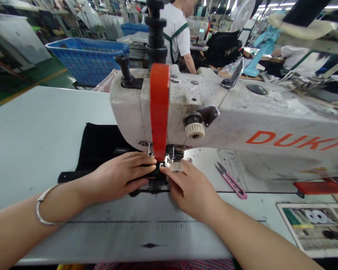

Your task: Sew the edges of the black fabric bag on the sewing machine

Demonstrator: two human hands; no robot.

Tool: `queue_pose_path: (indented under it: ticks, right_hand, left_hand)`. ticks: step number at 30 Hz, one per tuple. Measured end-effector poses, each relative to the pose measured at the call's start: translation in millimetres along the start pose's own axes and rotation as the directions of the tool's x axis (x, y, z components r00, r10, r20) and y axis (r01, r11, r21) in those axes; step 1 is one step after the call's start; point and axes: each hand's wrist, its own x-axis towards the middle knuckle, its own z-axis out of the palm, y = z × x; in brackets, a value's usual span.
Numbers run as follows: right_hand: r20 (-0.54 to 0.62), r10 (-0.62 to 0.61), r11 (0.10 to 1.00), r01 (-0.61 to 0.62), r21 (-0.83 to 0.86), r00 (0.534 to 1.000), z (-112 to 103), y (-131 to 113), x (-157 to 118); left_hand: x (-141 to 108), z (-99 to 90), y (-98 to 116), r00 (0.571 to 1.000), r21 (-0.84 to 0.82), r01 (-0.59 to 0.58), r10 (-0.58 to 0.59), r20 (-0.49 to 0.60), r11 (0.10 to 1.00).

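Note:
A black fabric piece [98,146] with a small label lies under the head of a white sewing machine [225,112]. My left hand [121,174] rests on the fabric with fingers stretched toward the needle area and thumb apart. Close on the other side of the presser foot [169,159], my right hand [194,187] has its fingers bent in at the fabric's right edge. Its fingertips are partly hidden by the machine's parts. A red guard bar [159,112] hangs down in front of the needle, hiding part of it.
Pink thread snips [231,182] lie right of my right hand. A tray [312,228] with bobbins is set into the table's right front. A ruler scale [115,225] runs along the front. Behind stand a blue basket [87,60] and a person in white [174,33].

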Motion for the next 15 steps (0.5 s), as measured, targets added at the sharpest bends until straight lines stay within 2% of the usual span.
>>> queue_pose_path:
  ticks: [2,4,6,9,12,15]
  right_hand:
    - [-0.057,0.028,0.999,-0.03,-0.041,0.998,-4,3,1]
    - [-0.054,0.079,0.99,-0.084,-0.112,0.995,-8,5,3]
    - [-0.019,0.124,0.969,-0.126,-0.212,0.992,-9,6,4]
    - [0.003,0.127,0.934,-0.118,-0.336,0.992,-8,6,4]
    - [-0.034,0.046,0.975,-0.052,-0.216,0.998,-4,4,1]
    - [-0.012,-0.06,0.996,0.059,-0.073,0.998,1,3,1]
  left_hand:
    - [-4,-2.4,-7,1.0,-0.068,0.024,-0.025,-0.004,0.997]
    - [-6,-2.9,-9,0.996,-0.177,0.077,-0.082,-0.022,0.981]
    - [-6,-1.7,-4,0.987,-0.27,0.142,-0.157,-0.035,0.952]
    - [-1,0.2,12,0.971,-0.31,0.207,-0.234,-0.054,0.928]
    - [5,0.1,28,0.96,-0.311,0.245,-0.275,-0.055,0.918]
    - [7,-0.3,37,0.942,-0.312,0.295,-0.33,-0.064,0.903]
